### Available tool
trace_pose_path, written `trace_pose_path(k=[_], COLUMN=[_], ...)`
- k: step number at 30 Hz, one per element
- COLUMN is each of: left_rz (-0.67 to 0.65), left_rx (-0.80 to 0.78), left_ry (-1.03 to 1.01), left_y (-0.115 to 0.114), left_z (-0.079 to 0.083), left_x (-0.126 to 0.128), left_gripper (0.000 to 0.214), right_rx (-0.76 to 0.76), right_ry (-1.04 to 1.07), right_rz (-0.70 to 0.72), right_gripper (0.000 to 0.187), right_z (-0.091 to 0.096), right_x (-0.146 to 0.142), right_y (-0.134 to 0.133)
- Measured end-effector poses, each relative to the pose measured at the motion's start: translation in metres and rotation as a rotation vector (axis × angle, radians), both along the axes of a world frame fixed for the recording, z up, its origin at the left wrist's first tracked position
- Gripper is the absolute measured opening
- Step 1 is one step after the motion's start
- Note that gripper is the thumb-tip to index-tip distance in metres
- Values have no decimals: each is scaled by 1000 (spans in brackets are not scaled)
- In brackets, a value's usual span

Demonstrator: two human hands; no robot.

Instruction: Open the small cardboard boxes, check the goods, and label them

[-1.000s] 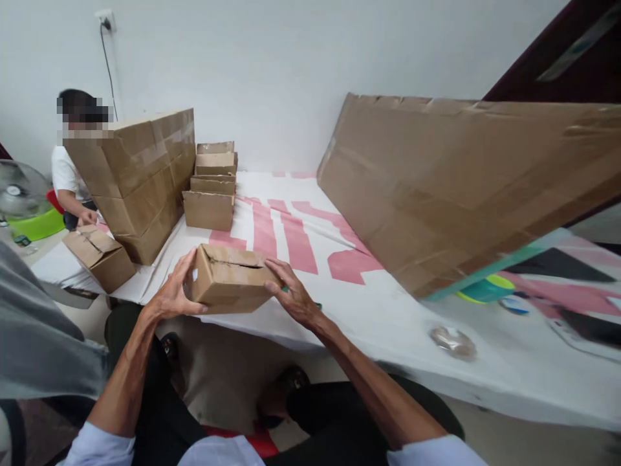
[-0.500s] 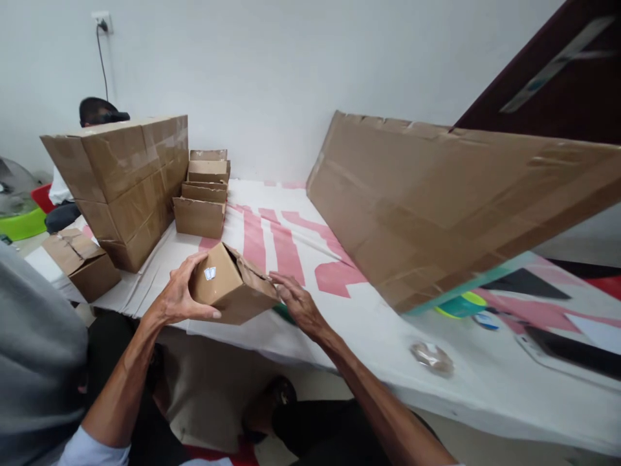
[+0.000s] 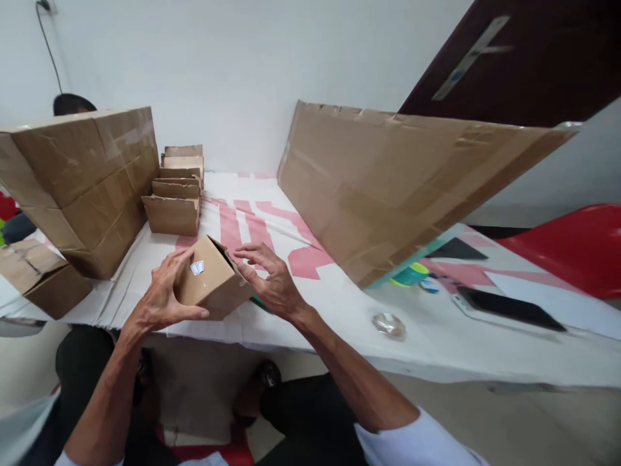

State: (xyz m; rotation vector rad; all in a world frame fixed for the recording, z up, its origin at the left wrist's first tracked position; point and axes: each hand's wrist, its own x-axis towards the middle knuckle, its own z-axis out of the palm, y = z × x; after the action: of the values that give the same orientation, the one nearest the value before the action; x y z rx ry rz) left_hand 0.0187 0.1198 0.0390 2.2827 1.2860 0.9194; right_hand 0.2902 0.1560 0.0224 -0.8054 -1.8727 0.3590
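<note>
A small cardboard box with a small white-and-blue sticker on its side is tilted at the table's front edge. Around its left end, my left hand grips it, thumb along the lower side and fingers over the top. My right hand is at the box's right end, fingers stretched out and apart by the flap edge, the thumb near or touching the cardboard. Whether that thumb presses on the box I cannot tell. Something green shows partly behind the box, mostly hidden.
Stacked large cartons stand left, with several open small boxes behind. Another small box sits far left near a partly hidden person. A large cardboard panel leans at right. Nearby lie a tape roll and a tablet-like device.
My view has turned right, so things shifted left. My right hand's fingers have lifted from the box's flap side and spread. My left hand keeps its grip on the box.
</note>
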Motion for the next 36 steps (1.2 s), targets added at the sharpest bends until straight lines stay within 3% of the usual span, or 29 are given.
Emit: trace_pose_path(k=[15,26,36], left_rz=[3,33,88], left_rx=[35,29,44], left_ry=[-37,-93,-118], left_y=[2,-12,-16], left_z=[-4,-13,-21], left_x=[6,-4,0], left_gripper=[111,97,96], right_rx=[50,152,231], right_ry=[23,-167,-382], right_rz=[105,99,132], right_gripper=[28,23,29], right_z=[16,31,45], right_x=[-12,-29,-50], right_y=[-4,-8,-7])
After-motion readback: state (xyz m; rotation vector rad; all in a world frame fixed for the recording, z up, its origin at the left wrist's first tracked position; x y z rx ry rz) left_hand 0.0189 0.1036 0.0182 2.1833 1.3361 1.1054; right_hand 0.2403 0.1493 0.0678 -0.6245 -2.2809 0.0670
